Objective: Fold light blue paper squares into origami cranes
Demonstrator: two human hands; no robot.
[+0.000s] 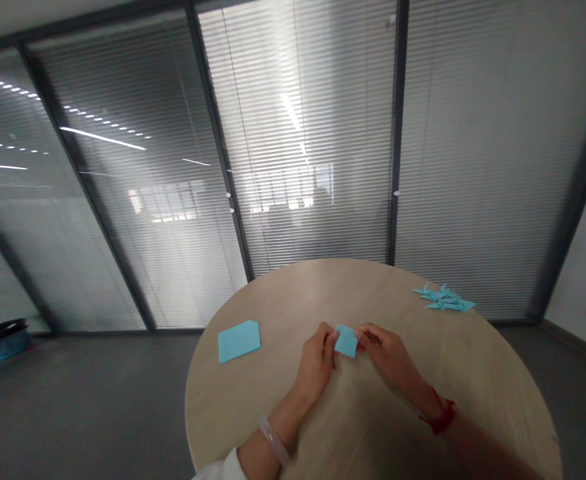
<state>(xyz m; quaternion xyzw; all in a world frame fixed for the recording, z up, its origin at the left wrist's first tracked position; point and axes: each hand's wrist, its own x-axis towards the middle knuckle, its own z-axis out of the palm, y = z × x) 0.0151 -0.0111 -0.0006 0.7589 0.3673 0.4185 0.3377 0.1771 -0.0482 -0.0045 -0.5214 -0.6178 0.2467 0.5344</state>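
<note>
White cuff (pixel 221 466) at the bottom edge, pale bangle (pixel 273 440) on the left wrist, red cord bracelet (pixel 440 412) on the right, and here are the two hands! Left hand (pixel 314 365) and right hand (pixel 387 357) meet over the round wooden worktop (pixel 493 380), fingers (pixel 329 338) closed narrow, pinching a small square of blue paper (pixel 346 341) from both sides, right between them. Out to the left, a neat stack of blue paper sheets (pixel 239 341) lies flat on the worktop, well apart from the hands. Far right, near the rim, a pile of folded blue paper cranes (pixel 443 298). Beyond that, grey floor (pixel 97 380) and glass partitions with slatted blinds (pixel 313 133).
</note>
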